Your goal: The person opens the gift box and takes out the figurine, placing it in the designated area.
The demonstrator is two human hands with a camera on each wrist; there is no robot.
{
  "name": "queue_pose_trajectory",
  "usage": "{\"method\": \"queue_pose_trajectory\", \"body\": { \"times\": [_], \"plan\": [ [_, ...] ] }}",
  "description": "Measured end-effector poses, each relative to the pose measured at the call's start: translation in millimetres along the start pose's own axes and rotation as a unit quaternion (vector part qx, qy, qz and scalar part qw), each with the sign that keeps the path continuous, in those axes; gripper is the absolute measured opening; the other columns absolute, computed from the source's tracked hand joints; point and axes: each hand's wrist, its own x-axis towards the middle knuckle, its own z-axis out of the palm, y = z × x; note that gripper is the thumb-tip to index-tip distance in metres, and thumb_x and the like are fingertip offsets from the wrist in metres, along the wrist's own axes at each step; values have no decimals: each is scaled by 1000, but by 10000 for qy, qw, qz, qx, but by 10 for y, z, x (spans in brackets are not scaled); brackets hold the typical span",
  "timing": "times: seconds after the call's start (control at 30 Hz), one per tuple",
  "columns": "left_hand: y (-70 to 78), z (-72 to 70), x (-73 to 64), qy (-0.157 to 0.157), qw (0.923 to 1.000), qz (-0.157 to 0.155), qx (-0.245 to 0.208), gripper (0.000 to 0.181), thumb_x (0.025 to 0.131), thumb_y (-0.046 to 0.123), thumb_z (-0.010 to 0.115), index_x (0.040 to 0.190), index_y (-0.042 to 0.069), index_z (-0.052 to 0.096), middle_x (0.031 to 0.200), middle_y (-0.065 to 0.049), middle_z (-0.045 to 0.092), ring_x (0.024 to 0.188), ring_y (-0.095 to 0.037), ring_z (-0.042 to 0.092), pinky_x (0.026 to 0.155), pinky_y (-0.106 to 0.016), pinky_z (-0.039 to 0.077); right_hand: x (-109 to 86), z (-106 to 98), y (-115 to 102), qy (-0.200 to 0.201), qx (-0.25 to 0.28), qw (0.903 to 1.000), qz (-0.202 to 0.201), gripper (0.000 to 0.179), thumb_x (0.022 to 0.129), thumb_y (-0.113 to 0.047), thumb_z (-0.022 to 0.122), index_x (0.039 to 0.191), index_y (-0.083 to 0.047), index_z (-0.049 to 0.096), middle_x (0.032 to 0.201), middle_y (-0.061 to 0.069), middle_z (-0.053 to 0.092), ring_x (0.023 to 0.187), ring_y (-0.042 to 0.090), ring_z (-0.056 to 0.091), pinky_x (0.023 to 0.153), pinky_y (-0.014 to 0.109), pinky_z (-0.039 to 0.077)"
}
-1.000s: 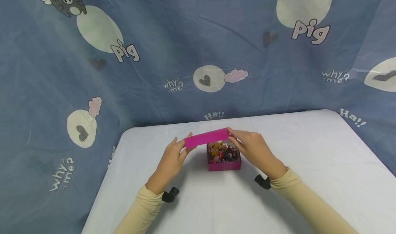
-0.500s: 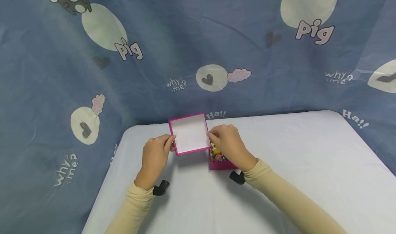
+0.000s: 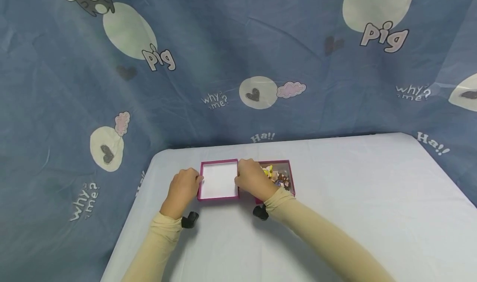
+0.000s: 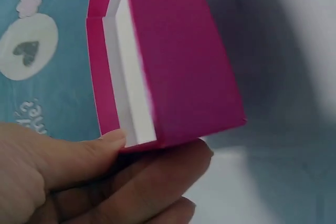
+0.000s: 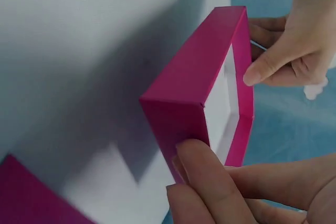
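A magenta box lid point(image 3: 220, 180), its white inside facing up, is held between both hands just above the table. My left hand point(image 3: 180, 193) pinches its left side, thumb inside the wall and fingers outside, as the left wrist view shows. My right hand point(image 3: 255, 180) grips the right side of the lid; in the right wrist view, the thumb is partly hidden behind the wall. To the right, partly hidden behind my right hand and wrist, stands the matching magenta box point(image 3: 292, 178). Small toy figurines point(image 3: 282, 178) in yellow, brown and other colours lie in it.
A white cloth point(image 3: 354, 199) covers the table. Behind it hangs a blue printed curtain point(image 3: 216, 58). A corner of the box point(image 5: 37, 198) shows at the lower left of the right wrist view.
The lid has moved left and down from above the box, turning from edge-on to inside up. Both hands travelled left with it, and the box's contents became exposed from above.
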Motion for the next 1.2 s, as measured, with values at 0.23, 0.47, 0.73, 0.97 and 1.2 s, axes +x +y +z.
{"method": "queue_pose_trajectory", "body": {
  "times": [0.23, 0.47, 0.73, 0.97, 1.2],
  "plan": [
    [-113, 143, 116, -423, 9989, -187, 67, 20, 98, 13, 70, 103, -5, 77, 93, -18, 77, 69, -22, 60, 64, -39, 55, 91, 184, -29, -113, -491, 9987, 64, 3, 84, -1, 70, 82, 0, 68, 69, 6, 65, 56, 17, 54, 51, 27, 43],
    [-146, 231, 165, -640, 9974, -256, 214, 21, 98, 16, 69, 101, -4, 76, 90, -16, 76, 69, -22, 60, 65, -40, 55, 124, 270, -7, -300, -467, 9981, 269, 4, 87, -3, 72, 89, 0, 70, 68, 6, 67, 55, 17, 61, 52, 26, 50],
    [-193, 265, 205, -682, 9973, -253, 139, 22, 98, 18, 70, 99, -4, 77, 89, -15, 76, 72, -22, 61, 67, -40, 56, 130, 262, -20, -491, -256, 9975, 439, 7, 89, -3, 72, 95, 1, 70, 65, 6, 65, 51, 16, 61, 52, 25, 51],
    [-231, 247, 212, -792, 9963, -322, -58, 23, 98, 18, 71, 101, -4, 78, 90, -13, 74, 74, -23, 59, 66, -36, 52, 150, 266, -35, -563, -241, 9966, 546, 10, 90, -5, 73, 97, 1, 70, 66, 6, 65, 50, 16, 62, 51, 25, 51],
    [-274, 280, 216, -942, 9950, -295, -171, 23, 99, 17, 69, 102, -5, 77, 84, -11, 70, 73, -23, 58, 63, -34, 50, 186, 291, -24, -634, -217, 9958, 627, 15, 90, -8, 74, 100, 2, 69, 70, 8, 67, 45, 14, 63, 52, 25, 51]
  ]
}}
